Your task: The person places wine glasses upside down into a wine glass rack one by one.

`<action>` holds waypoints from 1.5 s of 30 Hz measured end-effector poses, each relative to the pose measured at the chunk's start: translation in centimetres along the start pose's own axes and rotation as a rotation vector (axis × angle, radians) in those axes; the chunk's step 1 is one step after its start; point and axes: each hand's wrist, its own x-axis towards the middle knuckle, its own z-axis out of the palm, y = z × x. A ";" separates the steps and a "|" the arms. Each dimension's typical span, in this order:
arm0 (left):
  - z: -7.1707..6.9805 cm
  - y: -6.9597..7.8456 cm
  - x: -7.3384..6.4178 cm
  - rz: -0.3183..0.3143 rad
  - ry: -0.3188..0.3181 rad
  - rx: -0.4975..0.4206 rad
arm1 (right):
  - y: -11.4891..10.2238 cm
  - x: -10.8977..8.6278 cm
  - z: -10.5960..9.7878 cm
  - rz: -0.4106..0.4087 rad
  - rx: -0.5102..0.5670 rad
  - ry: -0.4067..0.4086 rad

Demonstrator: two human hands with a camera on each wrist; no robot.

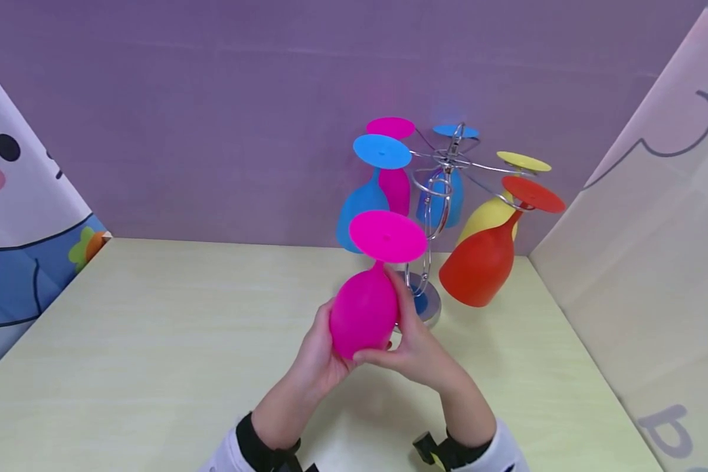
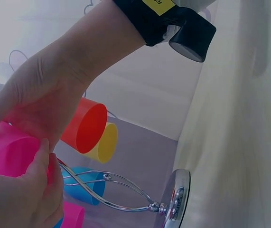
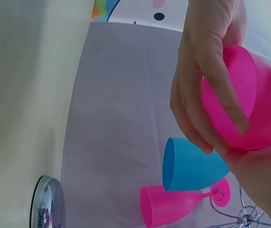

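Note:
Both hands hold a pink plastic goblet (image 1: 366,311) upside down, its round foot uppermost, in front of a chrome goblet rack (image 1: 448,160). My left hand (image 1: 320,351) cups the bowl from the left, with fingers at the rim. On the other side, my right hand (image 1: 415,347) grips it, thumb near the rim and fingers up toward the stem. Whether the stem touches a rack loop is hidden. Upside down on the rack hang a blue goblet (image 1: 362,206), a red goblet (image 1: 478,262), a yellow goblet (image 1: 486,219) and others behind.
The rack's round weighted base (image 1: 431,308) stands on a pale wood-look table (image 1: 183,341). A purple backdrop (image 1: 212,131) rises behind it. Printed fabric panels flank the table, with a cartoon figure (image 1: 29,183) on the left one.

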 end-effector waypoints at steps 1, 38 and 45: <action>0.0 0.0 0.0 -0.003 -0.002 -0.002 | 0.0 0.0 0.0 -0.002 -0.003 0.002; -1.1 1.5 -0.5 0.133 0.052 0.276 | -0.3 -0.3 -0.9 -0.053 -0.065 0.221; -2.3 3.2 -0.5 0.236 0.143 0.258 | -0.7 -0.3 -2.3 0.003 -0.038 0.345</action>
